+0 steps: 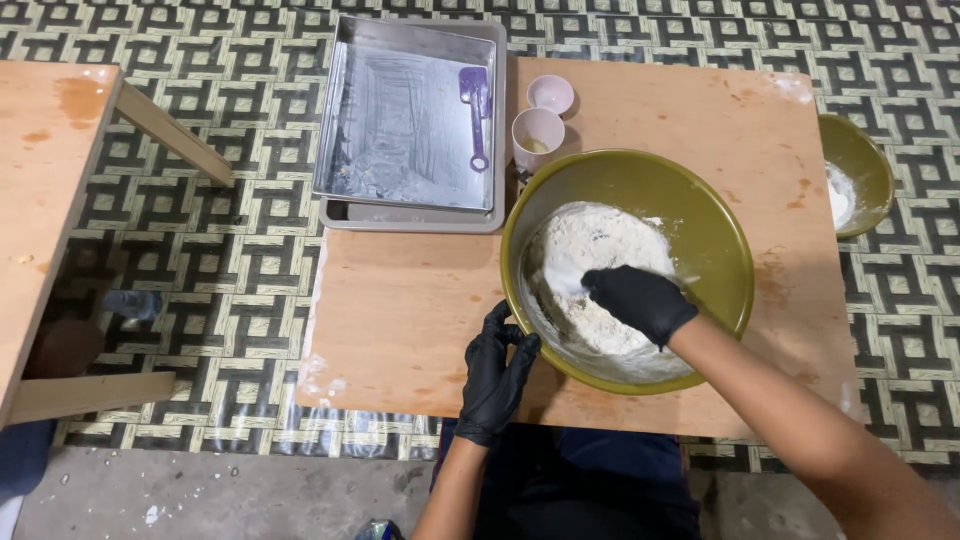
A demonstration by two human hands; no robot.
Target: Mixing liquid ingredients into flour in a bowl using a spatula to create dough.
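I see my right hand point(640, 300) in a black glove, pushed down into the soft white dough point(597, 270). The fingers curl in on the dough, so that grip is closed on it. The dough is lumpy and floury, and it sits inside the big round green bowl point(720, 235), whose smooth sides are dusted white.

My left hand point(497, 370) (also in a shiny black glove) rests at the bowl's near left edge, touching the rim. Its fingers are bent around the outer wall, so that grip is clamped on the bowl.

The bowl stands on a flat wooden worktop point(400, 310) with a few powdery smears. Behind the bowl are two small pale pink cups point(540, 135), round and smooth, close together. Left of them lies a square metal baking tray point(405, 125), greasy and streaked, with a purple spatula point(475, 105) lying in it. At the right edge sits a smaller green bowl point(860, 170) with some white flour in it.
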